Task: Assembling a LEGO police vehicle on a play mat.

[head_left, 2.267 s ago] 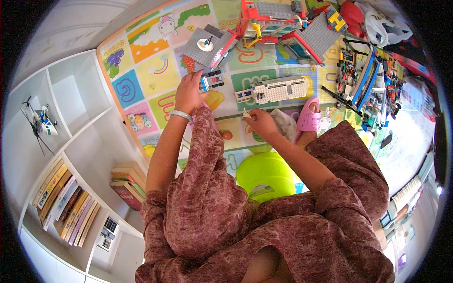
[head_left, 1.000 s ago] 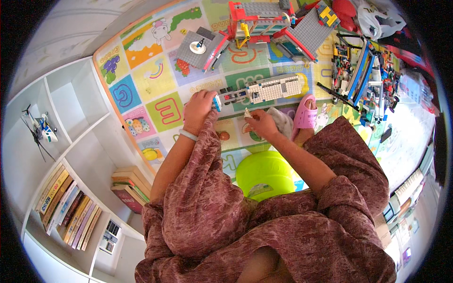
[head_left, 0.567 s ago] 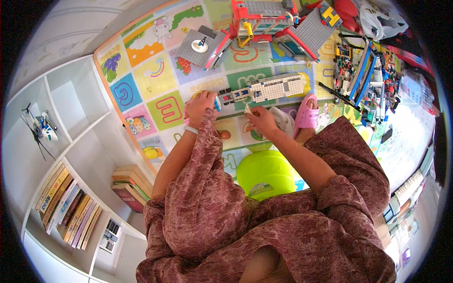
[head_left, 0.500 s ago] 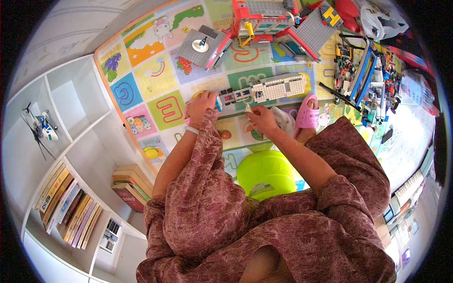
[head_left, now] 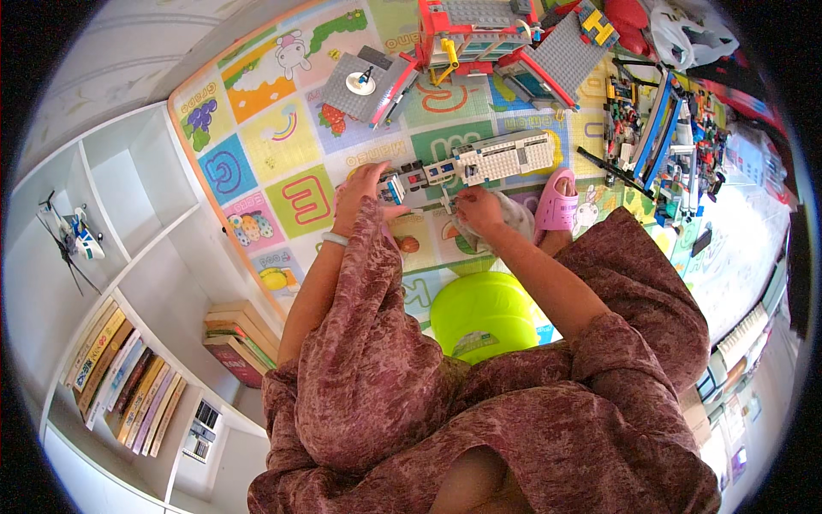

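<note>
A long toy-brick vehicle (head_left: 505,160), with a pale grey bed and a dark grey frame, lies across the play mat in front of me. At its left end is a small blue and white brick section (head_left: 392,189). Around that end my left hand (head_left: 363,195) is open, thumb and fingers apart on either side. My right hand (head_left: 481,208) is closed just below the vehicle's middle, its fingertips curled together; whatever they pinch is hidden. Just left of those fingertips is a small white brick piece (head_left: 446,204).
Grey and red brick building sections (head_left: 462,43) stand at the back. Many loose bricks (head_left: 668,146) are heaped at the right. My pink clog (head_left: 556,210) is near my right hand, and a lime-green stool (head_left: 479,315) is below. White shelves (head_left: 141,218) with books line the left.
My left hand has opened around the vehicle's left end, uncovering more of the blue and white section. My right hand has shifted slightly right, away from the small white piece.
</note>
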`<action>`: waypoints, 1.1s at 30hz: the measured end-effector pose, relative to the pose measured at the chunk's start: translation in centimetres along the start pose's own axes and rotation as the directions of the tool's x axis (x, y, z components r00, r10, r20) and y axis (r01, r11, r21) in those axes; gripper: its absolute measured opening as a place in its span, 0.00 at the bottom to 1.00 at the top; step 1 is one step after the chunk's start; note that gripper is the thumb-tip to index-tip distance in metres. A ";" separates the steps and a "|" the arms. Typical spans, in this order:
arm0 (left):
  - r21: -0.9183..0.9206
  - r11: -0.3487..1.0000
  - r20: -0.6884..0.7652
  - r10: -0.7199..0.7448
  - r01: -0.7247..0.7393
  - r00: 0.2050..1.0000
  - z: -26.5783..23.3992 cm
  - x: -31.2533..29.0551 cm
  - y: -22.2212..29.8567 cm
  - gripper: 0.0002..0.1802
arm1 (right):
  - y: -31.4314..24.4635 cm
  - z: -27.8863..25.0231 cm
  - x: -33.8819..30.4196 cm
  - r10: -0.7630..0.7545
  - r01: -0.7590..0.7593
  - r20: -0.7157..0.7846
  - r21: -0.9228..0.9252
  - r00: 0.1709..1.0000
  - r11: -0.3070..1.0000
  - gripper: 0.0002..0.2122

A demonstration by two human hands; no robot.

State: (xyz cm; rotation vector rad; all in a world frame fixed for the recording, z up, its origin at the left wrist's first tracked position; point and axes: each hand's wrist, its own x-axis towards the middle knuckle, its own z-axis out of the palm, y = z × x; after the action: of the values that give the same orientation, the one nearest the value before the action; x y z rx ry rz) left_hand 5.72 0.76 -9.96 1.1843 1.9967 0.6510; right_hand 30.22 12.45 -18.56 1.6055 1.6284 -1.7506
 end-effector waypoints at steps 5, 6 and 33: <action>0.019 0.999 0.001 -0.029 0.029 1.000 -0.5 -1.0 -1.3 0.46 | -3.4 1.1 -2.0 -0.165 0.150 -0.022 -0.310 0.986 0.939 0.19; 0.004 1.000 0.006 -0.020 0.020 1.000 0.0 -0.5 -1.1 0.47 | -3.2 0.8 -1.9 -0.170 0.142 -0.047 -0.364 0.984 0.921 0.22; 0.064 0.995 0.037 -0.080 0.077 0.996 0.1 -1.4 -1.3 0.50 | -7.3 1.6 -5.1 0.136 -0.212 0.178 0.544 0.975 0.812 0.15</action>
State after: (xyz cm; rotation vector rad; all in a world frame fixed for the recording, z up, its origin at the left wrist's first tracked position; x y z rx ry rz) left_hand 5.57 -1.09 -10.47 1.1398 2.0322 0.5254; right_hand 25.54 11.24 -10.96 1.7472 0.9020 -2.3099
